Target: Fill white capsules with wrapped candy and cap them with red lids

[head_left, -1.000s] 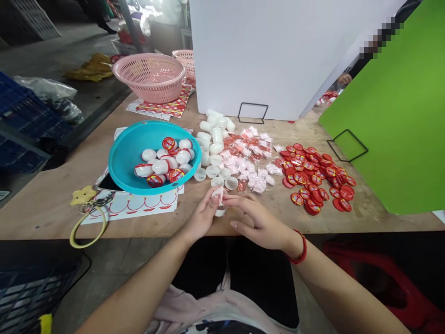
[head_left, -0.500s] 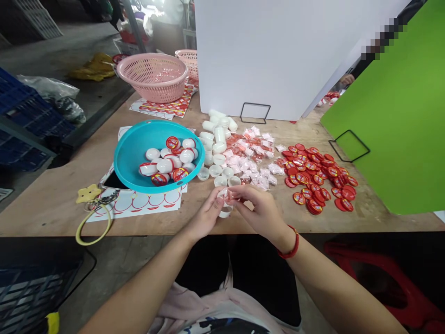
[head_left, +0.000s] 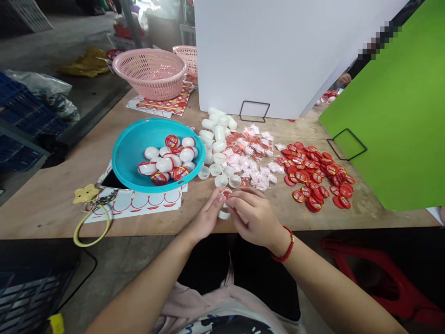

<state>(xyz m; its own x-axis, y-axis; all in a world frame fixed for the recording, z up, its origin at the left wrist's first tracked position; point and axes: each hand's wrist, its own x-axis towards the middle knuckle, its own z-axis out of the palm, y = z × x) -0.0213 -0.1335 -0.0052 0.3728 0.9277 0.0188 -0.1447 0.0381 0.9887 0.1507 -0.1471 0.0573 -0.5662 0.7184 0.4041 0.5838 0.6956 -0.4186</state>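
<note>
My left hand [head_left: 206, 218] is closed around a small white plastic cup [head_left: 225, 191] near the table's front edge. Something reddish, like one of the small packets [head_left: 227, 196], shows in the cup's mouth. The fingers of my right hand [head_left: 253, 211] are bent together at that mouth, on the reddish packet; their tips are partly hidden. Just below my hands a second white cup [head_left: 224, 215] stands on the table. Beyond them lie several open white cups [head_left: 221, 181] and a heap of pink and red packets [head_left: 259, 176]. To the right are many red printed lids [head_left: 314, 178].
A blue basin [head_left: 125, 162] with capped white cups stands left, overlapping a phone [head_left: 113, 181] and printed sheets [head_left: 139, 204]. Keys with a yellow ring [head_left: 78, 232] lie nearby. Pink baskets [head_left: 153, 83], a white panel [head_left: 250, 55] and a green panel [head_left: 392, 130] stand further back.
The packet, earlier bunched pale between my hands above the cup, now sits lower in the cup's mouth. My right hand has shifted slightly left and its fingers have curled over the rim.
</note>
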